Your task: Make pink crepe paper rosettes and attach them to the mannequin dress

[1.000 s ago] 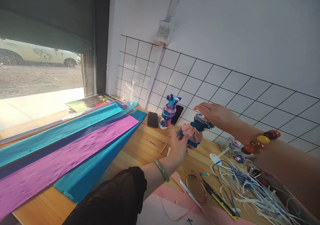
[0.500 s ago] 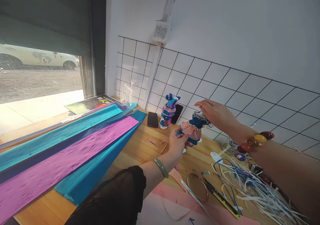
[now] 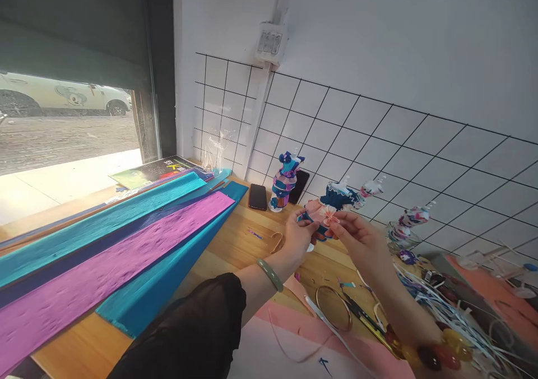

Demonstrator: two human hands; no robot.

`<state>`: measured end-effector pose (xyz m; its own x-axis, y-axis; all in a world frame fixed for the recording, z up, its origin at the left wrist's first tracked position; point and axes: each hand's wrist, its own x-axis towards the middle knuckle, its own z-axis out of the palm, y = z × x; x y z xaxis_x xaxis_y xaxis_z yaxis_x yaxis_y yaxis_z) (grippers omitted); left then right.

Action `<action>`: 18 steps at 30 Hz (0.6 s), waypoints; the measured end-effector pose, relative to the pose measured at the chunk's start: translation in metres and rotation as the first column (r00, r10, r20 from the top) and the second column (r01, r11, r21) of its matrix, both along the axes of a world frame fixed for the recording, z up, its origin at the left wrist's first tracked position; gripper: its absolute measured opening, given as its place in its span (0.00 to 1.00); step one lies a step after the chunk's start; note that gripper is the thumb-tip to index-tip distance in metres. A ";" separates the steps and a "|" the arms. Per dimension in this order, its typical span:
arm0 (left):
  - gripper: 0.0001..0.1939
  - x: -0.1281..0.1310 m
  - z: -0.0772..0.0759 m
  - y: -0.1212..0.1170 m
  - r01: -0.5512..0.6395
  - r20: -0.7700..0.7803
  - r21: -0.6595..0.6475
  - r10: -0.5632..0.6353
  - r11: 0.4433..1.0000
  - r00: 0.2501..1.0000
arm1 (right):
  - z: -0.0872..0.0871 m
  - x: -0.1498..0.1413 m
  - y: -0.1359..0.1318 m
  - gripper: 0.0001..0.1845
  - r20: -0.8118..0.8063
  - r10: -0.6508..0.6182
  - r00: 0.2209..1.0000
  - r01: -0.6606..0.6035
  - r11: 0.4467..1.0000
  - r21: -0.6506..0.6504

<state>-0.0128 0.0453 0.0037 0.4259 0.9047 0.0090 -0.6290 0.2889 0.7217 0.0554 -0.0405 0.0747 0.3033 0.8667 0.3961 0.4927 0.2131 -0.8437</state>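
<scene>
A small dress form wears a crepe-paper dress (image 3: 336, 196) with a dark blue, white-edged top and a pink and blue skirt. My left hand (image 3: 297, 236) is wrapped round the skirt's left side and keeps it tilted above the table. At the skirt's front, my right hand (image 3: 363, 241) pinches a small pink pleated paper piece (image 3: 330, 215) between thumb and fingers. That piece fans out over the skirt; whether it is fixed there I cannot tell. Behind the hands stands another dressed form (image 3: 284, 183) in blue and purple.
Long crepe-paper strips in purple (image 3: 126, 261) and blue (image 3: 185, 261) cover the table's left. A phone (image 3: 258, 197) lies at the back. Nearer me are a hoop (image 3: 334, 308), a cutter knife (image 3: 366, 318) and pink paper (image 3: 357, 348). Tangled ribbon scraps (image 3: 454, 312) lie right.
My right hand has come down from the top of the dress to the skirt's front, where the pink pleated piece now shows. More dressed forms at the back right have come into sight.
</scene>
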 end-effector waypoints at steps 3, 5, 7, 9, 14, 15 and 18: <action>0.26 0.000 0.000 0.001 -0.021 -0.016 0.024 0.021 0.999 1.000 | -0.020 0.010 0.009 0.15 -0.157 -0.042 0.987 0.033 0.998 -0.060; 0.27 0.001 0.000 0.003 -0.028 -0.024 0.048 0.029 0.998 0.999 | -0.029 0.014 0.015 0.16 -0.225 -0.060 0.973 0.042 0.996 -0.083; 0.27 0.001 -0.001 0.004 -0.030 -0.027 0.070 0.032 0.997 0.999 | -0.035 0.015 0.019 0.17 -0.270 -0.079 0.960 0.055 0.994 -0.093; 0.28 0.000 -0.001 0.004 -0.031 -0.038 0.089 0.035 0.996 0.999 | -0.040 0.015 0.022 0.17 -0.287 -0.111 0.952 0.087 0.992 -0.094; 0.26 -0.003 0.001 0.002 -0.046 -0.036 0.112 0.050 0.993 0.998 | -0.049 0.014 0.028 0.20 -0.237 -0.216 0.947 0.213 0.976 -0.039; 0.26 -0.003 0.001 0.001 -0.050 -0.029 0.112 0.053 0.992 0.998 | -0.050 0.015 0.029 0.20 -0.229 -0.223 0.947 0.223 0.974 -0.027; 0.26 -0.004 0.002 0.000 -0.054 -0.024 0.113 0.057 0.992 0.998 | -0.053 0.016 0.031 0.20 -0.222 -0.227 0.948 0.230 0.973 -0.013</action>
<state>-0.0167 0.0458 0.0056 0.3766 0.9209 0.1007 -0.6217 0.1706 0.7645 0.0717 -0.0095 0.0216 0.5738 0.7589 0.3079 0.3318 0.1283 -0.9346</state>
